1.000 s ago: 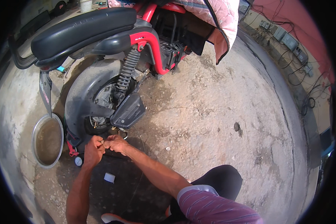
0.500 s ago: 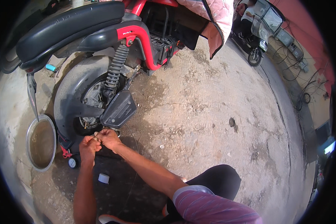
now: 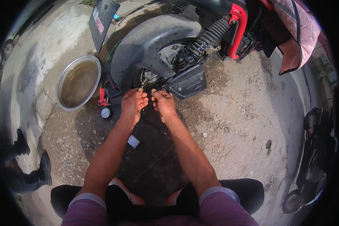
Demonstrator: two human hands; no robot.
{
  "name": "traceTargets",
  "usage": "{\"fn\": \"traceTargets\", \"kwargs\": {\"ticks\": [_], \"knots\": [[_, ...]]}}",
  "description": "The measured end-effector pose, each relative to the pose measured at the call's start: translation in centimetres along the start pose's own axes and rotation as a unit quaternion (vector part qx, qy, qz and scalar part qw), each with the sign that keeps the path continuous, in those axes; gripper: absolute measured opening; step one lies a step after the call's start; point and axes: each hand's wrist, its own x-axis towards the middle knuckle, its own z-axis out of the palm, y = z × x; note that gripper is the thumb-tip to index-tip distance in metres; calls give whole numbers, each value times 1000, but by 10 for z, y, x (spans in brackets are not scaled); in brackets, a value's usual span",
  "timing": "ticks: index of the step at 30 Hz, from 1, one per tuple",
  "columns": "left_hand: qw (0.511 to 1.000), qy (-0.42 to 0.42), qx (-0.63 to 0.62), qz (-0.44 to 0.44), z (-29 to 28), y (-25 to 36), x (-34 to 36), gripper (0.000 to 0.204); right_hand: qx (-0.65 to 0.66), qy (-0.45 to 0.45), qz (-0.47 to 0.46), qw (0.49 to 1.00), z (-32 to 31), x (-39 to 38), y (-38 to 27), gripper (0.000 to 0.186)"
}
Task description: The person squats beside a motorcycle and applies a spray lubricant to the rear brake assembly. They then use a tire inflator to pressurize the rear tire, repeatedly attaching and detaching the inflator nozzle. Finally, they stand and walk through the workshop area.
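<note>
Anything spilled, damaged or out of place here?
No clear spill or damage shows. Slightly odd: the gauge and white block lie directly on the gritty ground, looking a little stray.

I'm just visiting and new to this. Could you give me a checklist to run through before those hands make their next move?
1. Hands apart: ok, the left hand and right hand are not touching each other.
2. Brass-coloured stem visible: ok, it shows close to the left hand.
3. Small part in either grip: cannot tell, too small and hidden by fingers.
4. Dial gauge readable from here: not ok, its face shows too small.
5. Metal basin clear of both hands: ok, it stands off to the left.
</note>
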Motion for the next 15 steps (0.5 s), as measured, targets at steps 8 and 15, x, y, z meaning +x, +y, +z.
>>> {"fn": "traceTargets", "kwargs": {"ticks": [8,15], "knots": [[999,42,17,8,-6,1,0,17,3,6,24,1000,13,-3,7,19],[1000,18,-4,12,3,1,-5,18,18,-9,23,1000,14,-5,6,23]]}}
